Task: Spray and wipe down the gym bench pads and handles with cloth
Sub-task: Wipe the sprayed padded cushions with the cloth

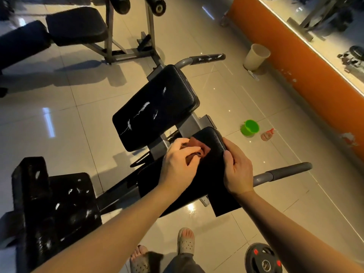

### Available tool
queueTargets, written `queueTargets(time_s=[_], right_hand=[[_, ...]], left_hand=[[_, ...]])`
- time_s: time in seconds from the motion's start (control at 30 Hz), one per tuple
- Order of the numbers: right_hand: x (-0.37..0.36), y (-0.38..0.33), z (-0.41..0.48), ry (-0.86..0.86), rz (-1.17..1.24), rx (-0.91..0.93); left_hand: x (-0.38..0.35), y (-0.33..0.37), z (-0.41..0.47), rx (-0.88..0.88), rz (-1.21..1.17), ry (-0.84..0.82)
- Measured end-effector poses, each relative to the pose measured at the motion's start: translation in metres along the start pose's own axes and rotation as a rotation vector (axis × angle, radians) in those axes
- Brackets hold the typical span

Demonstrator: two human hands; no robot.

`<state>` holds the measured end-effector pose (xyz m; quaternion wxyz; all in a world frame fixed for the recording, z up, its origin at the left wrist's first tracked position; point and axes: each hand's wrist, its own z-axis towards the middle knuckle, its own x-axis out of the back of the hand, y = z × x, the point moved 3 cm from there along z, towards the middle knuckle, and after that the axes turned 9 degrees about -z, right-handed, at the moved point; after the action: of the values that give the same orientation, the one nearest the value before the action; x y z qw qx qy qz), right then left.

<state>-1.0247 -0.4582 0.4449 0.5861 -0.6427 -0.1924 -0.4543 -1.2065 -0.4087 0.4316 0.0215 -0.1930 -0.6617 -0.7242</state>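
A gym machine with two black pads fills the middle. On the near pad [214,138] lies a reddish-brown cloth [202,147], and my left hand [180,164] holds it against the pad with curled fingers. My right hand [237,170] grips the pad's right edge, thumb on top. The far pad [157,107] is cracked with white tears. Two grey handles stick out to the right: the far handle [208,58] and the near handle [285,170]. A spray bottle [267,134] lies on the floor to the right, beside a green cup [250,128].
A worn black footplate [55,203] stands at the lower left. Another bench [74,26] is at the back left. A beige bin [256,56] stands by the orange wall [315,91]. A weight plate [262,261] lies by my sandalled feet [186,241].
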Motion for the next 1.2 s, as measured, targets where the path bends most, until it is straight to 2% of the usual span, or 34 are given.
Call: queueTargets(time_s=[0.13,0.23,0.3,0.37,0.47,0.53,0.63,0.7,0.77,0.8,0.87,0.93,0.97,1.07,1.13,1.2], right_hand=[[-0.003,0.005,0.001,-0.022,-0.006,-0.026],[-0.003,0.005,0.000,-0.016,-0.006,-0.025],[-0.002,0.004,-0.001,-0.022,-0.002,-0.023],[-0.001,0.003,-0.001,-0.019,0.012,-0.018],[0.000,0.000,-0.001,-0.020,0.004,-0.022],[0.001,0.000,-0.001,-0.017,0.000,-0.021],[0.001,0.002,0.001,-0.014,-0.008,-0.004],[0.001,0.003,0.000,-0.015,-0.005,0.008],[0.001,0.002,0.000,-0.007,0.002,0.020],[0.001,0.000,0.000,-0.004,0.004,0.019],[0.000,0.000,-0.001,-0.005,0.005,0.006],[0.001,0.001,0.000,-0.007,0.009,-0.006],[0.001,0.001,0.000,-0.010,0.007,-0.007],[0.002,-0.002,0.001,-0.006,0.016,0.010],[0.002,-0.004,0.000,0.006,0.013,0.015],[0.002,-0.003,-0.001,0.003,0.009,0.003]], left_hand=[[-0.014,0.024,-0.008,-0.117,0.045,-0.072],[0.002,-0.011,-0.043,-0.115,0.056,-0.104],[0.016,-0.045,-0.069,-0.043,0.073,-0.086],[0.032,-0.072,-0.074,0.112,0.056,-0.007],[0.035,-0.067,-0.039,0.252,0.036,0.132],[0.013,-0.027,-0.007,0.186,-0.008,0.130],[-0.026,0.032,0.007,-0.037,-0.012,0.006],[-0.028,0.030,-0.020,-0.146,0.007,-0.070],[-0.009,-0.007,-0.055,-0.178,0.046,-0.121],[0.006,-0.033,-0.069,-0.138,0.073,-0.112],[0.036,-0.080,-0.083,0.076,0.088,-0.020],[0.047,-0.094,-0.075,0.275,0.056,0.113],[0.043,-0.084,-0.065,0.300,0.036,0.164],[0.004,-0.021,-0.036,0.191,-0.024,0.166],[-0.021,0.013,-0.037,0.045,-0.014,0.068],[-0.025,0.017,-0.060,-0.101,0.010,-0.039]])
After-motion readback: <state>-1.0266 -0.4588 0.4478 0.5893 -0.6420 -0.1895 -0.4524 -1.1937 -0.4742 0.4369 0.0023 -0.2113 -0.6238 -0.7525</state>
